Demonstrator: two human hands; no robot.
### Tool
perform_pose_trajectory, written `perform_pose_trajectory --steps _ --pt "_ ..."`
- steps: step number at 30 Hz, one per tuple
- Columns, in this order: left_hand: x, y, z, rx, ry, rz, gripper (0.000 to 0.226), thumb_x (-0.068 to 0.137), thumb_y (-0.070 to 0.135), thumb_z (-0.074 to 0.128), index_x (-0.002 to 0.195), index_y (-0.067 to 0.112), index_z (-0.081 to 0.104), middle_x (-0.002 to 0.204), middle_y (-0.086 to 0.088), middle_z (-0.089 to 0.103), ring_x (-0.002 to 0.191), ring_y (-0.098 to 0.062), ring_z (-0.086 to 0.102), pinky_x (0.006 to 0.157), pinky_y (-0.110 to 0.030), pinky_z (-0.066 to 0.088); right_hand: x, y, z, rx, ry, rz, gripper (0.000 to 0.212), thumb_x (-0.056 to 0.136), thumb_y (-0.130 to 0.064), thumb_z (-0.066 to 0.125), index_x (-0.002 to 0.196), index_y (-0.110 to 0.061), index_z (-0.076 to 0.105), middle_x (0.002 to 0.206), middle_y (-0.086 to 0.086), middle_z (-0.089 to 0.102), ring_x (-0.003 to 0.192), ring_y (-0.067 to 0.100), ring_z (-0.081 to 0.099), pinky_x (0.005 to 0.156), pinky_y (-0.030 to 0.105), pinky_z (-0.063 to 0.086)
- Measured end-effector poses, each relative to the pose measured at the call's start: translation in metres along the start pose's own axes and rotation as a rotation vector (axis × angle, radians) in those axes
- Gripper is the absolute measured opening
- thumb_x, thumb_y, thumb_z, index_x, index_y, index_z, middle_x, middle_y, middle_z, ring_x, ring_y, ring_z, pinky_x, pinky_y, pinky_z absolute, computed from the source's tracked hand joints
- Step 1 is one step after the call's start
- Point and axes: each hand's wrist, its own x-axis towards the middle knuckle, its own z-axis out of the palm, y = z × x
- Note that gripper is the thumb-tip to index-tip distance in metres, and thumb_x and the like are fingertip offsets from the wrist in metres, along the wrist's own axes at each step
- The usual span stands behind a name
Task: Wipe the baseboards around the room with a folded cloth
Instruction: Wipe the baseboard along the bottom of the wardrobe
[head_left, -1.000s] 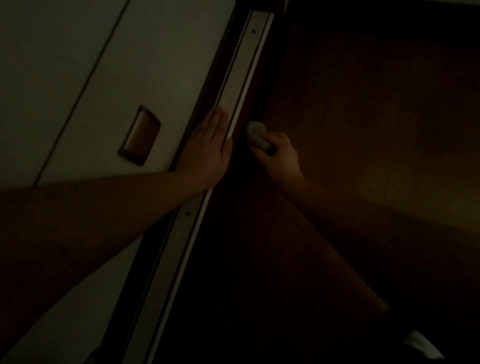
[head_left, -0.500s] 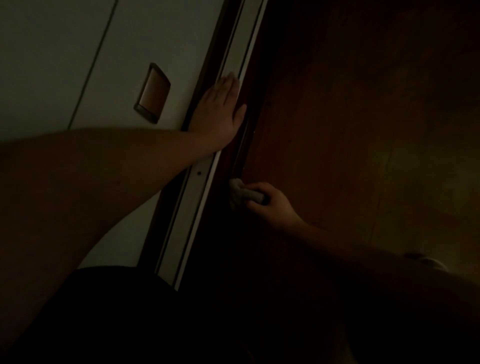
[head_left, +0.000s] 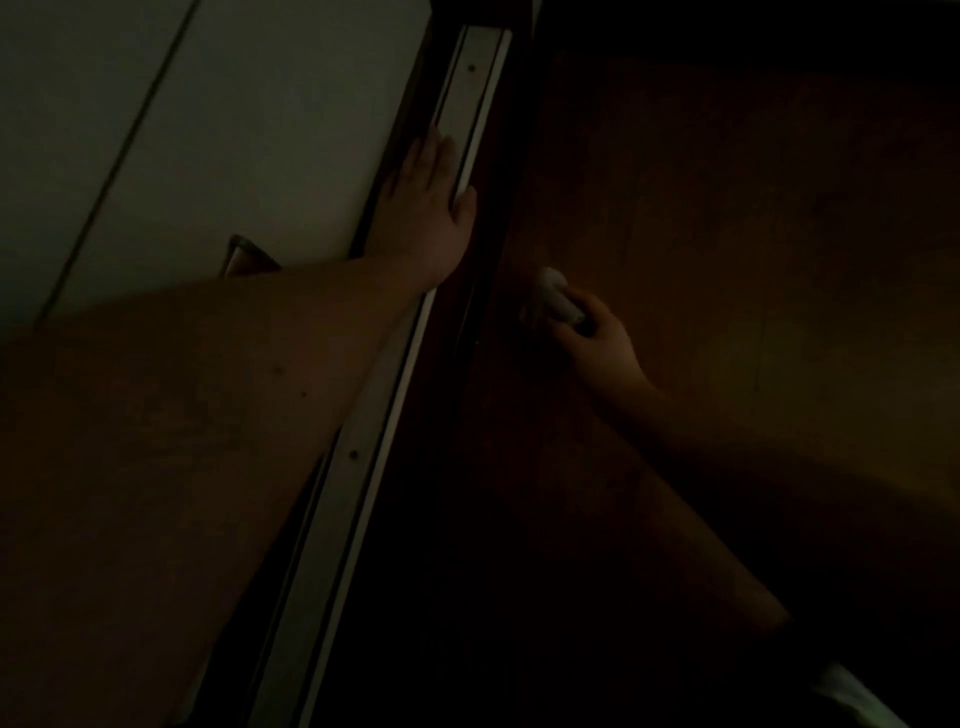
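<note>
Pretty dark shot. On the left there's a pale door panel (head_left: 249, 130), and the left hand (head_left: 428, 208) lies flat with straight fingers on the light metal rail (head_left: 363, 441) that runs diagonally up the frame. Right of that, the dark baseboard strip (head_left: 488, 260) follows the same diagonal. The right hand (head_left: 597, 348) is nearer it, fingers curled around the folded cloth (head_left: 556, 296), whose far end points at the strip. Whether cloth touches board is hard to tell; the shadows swallow that edge. Wood floor (head_left: 753, 234) on the right.
</note>
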Motion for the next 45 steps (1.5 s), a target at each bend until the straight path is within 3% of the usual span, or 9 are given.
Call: perform_pose_trajectory --steps 7,13,22,25,28,35,45 --pt "0.001 -0.004 0.003 -0.073 0.029 0.017 0.059 0.106 0.036 0.028 0.157 0.012 0.013 0.165 -0.009 0.007 0.152 -0.022 0.006 0.123 -0.039 0.011 0.084 -0.052 0.007 -0.047 0.1 -0.107 0.053 0.097 -0.02 0.06 0.147 -0.021 0.042 0.146 0.006 0.046 0.125 0.022 0.053 0.103 0.042 0.049" --pt "0.001 -0.003 0.003 -0.078 0.043 0.018 0.058 0.106 0.034 0.03 0.157 0.012 0.015 0.165 -0.008 0.009 0.152 -0.023 0.008 0.122 -0.04 0.012 0.114 -0.068 0.022 -0.07 0.059 -0.09 0.055 0.097 -0.023 0.06 0.148 -0.027 0.04 0.149 0.007 0.043 0.127 0.024 0.052 0.103 0.038 0.049" --pt "0.004 -0.001 0.0 -0.035 0.018 -0.007 0.058 0.106 0.037 0.025 0.157 0.013 0.011 0.165 -0.007 0.006 0.152 -0.022 0.005 0.123 -0.036 0.008 0.038 -0.026 0.037 -0.143 -0.052 -0.053 0.052 0.091 -0.024 0.067 0.139 -0.023 0.048 0.134 0.004 0.054 0.112 0.022 0.061 0.092 0.042 0.056" --pt "0.003 0.0 -0.002 0.0 0.021 -0.005 0.058 0.106 0.037 0.023 0.157 0.012 0.012 0.165 -0.009 0.009 0.152 -0.023 0.008 0.123 -0.036 0.008 -0.001 -0.01 0.05 -0.155 -0.087 -0.043 0.054 0.087 -0.02 0.071 0.136 -0.02 0.048 0.137 0.005 0.048 0.117 0.022 0.057 0.097 0.041 0.052" --pt "-0.004 0.002 -0.005 0.054 0.027 0.017 0.057 0.106 0.035 0.02 0.156 0.009 0.016 0.164 -0.01 0.013 0.151 -0.022 0.01 0.123 -0.034 0.005 -0.043 0.004 0.063 -0.209 -0.148 -0.06 0.055 0.083 -0.011 0.073 0.132 -0.014 0.05 0.138 0.007 0.04 0.124 0.02 0.047 0.104 0.031 0.043" --pt "-0.011 0.004 -0.011 0.044 0.023 0.081 0.055 0.106 0.032 0.018 0.155 0.007 0.018 0.164 -0.011 0.015 0.151 -0.021 0.012 0.122 -0.03 0.005 -0.116 0.043 0.082 -0.276 -0.314 -0.085 0.057 0.076 -0.001 0.077 0.126 -0.001 0.05 0.131 0.016 0.042 0.12 0.014 0.039 0.092 0.001 0.026" --pt "-0.003 -0.001 -0.006 -0.034 0.037 0.045 0.054 0.107 0.032 0.02 0.155 0.007 0.019 0.164 -0.01 0.015 0.151 -0.021 0.012 0.122 -0.03 0.007 -0.099 0.054 0.089 -0.111 -0.139 0.004 0.046 0.092 -0.012 0.065 0.135 -0.02 0.051 0.136 -0.001 0.052 0.118 0.011 0.051 0.093 0.026 0.047"
